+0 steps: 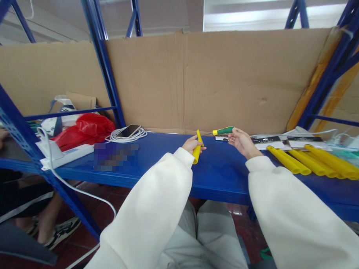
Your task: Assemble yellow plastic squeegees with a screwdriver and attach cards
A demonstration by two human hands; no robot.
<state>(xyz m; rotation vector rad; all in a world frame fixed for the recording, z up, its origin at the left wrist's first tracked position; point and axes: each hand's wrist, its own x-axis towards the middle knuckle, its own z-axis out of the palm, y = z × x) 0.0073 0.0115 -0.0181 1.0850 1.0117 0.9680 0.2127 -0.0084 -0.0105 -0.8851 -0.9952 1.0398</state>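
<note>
My left hand (191, 144) is wrapped round a yellow tapered tube (197, 152), held tilted above the blue shelf (164, 149). In my right hand (241, 142) is a screwdriver (225, 130) with a green and yellow handle, gripped near the handle's end. Its thin metal shaft points left and reaches the upper part of the tube; whether the tip touches or enters it I cannot tell. Several more yellow tubes (311, 162) lie side by side on the shelf, to the right of my right hand.
Black-and-white packages (307, 142) lie behind the tubes. At left are a phone (129, 131) on a coiled white cable (111, 138), a power strip (69, 156) and a red bag (85, 129). Cardboard (228, 81) walls the back; blue posts (103, 65) stand at the sides. Another person's leg (48, 216) shows lower left.
</note>
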